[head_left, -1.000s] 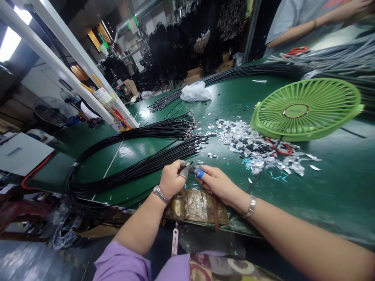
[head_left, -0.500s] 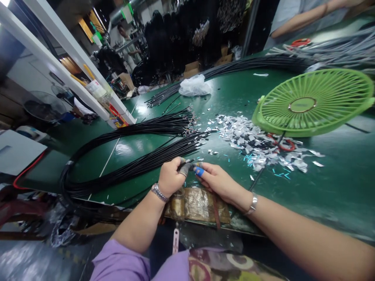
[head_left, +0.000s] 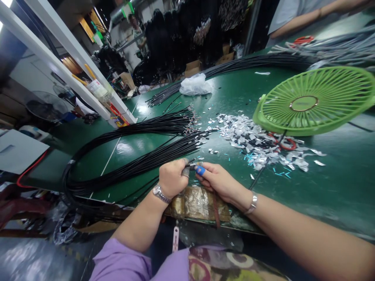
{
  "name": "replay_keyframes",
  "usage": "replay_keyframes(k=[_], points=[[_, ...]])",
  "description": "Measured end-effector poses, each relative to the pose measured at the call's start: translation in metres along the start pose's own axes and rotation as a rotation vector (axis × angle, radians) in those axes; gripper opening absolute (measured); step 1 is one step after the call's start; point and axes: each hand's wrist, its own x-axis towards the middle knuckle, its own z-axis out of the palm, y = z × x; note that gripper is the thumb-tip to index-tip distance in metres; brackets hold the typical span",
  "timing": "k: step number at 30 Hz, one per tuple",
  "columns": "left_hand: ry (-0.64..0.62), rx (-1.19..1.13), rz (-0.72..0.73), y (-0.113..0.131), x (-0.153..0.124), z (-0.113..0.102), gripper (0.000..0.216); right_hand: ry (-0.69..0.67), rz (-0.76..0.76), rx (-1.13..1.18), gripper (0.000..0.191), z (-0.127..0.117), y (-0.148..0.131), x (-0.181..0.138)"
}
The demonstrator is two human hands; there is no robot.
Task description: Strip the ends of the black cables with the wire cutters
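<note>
The left hand (head_left: 172,177) and right hand (head_left: 218,180) meet at the tabletop's (head_left: 322,187) near edge, both grips pinching one black cable (head_left: 191,160) end from the bundle (head_left: 140,164). Pinching close to the tip, held steady, likely keeps it controlled.

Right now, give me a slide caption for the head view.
Left hand and right hand pinch one black cable at the green table edge, foil scraps beyond.

Lilac sleeve (head_left: 117,261), silver watch (head_left: 159,192), silver bangle (head_left: 252,203), blue fingertip tape (head_left: 200,170)
</note>
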Motion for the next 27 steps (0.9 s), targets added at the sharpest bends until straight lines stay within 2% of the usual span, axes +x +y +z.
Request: replay_keyframes(k=[4, 7, 11, 16, 19, 23, 27], points=[[-0.001, 0.009, 0.048, -0.001, 0.0, 0.002, 0.019, 0.039, -0.015, -0.061, 0.046, -0.002, 0.0, 0.001], [-0.056, -0.093, 0.007, -0.002, 0.002, 0.001, 0.014, 0.058, -0.032, -0.138, 0.047, -0.004, 0.002, 0.002], [-0.139, -0.367, -0.137, -0.004, 0.007, -0.001, 0.015, 0.058, -0.084, -0.273, 0.049, -0.007, 0.004, 0.005], [-0.373, -0.901, -0.448, -0.008, 0.013, 0.0, 0.037, 0.029, -0.167, -0.439, 0.049, -0.011, 0.003, 0.007], [-0.49, -1.083, -0.616, -0.01, 0.016, -0.001, 0.044, 0.018, -0.223, -0.527, 0.047, -0.013, 0.001, 0.007], [-0.565, -1.251, -0.711, -0.014, 0.018, -0.001, 0.049, -0.018, -0.299, -0.612, 0.044, -0.016, 0.001, 0.007], [-0.578, -1.326, -0.711, -0.016, 0.018, -0.001, 0.05, -0.057, -0.278, -0.607, 0.039, -0.019, 0.0, 0.008]])
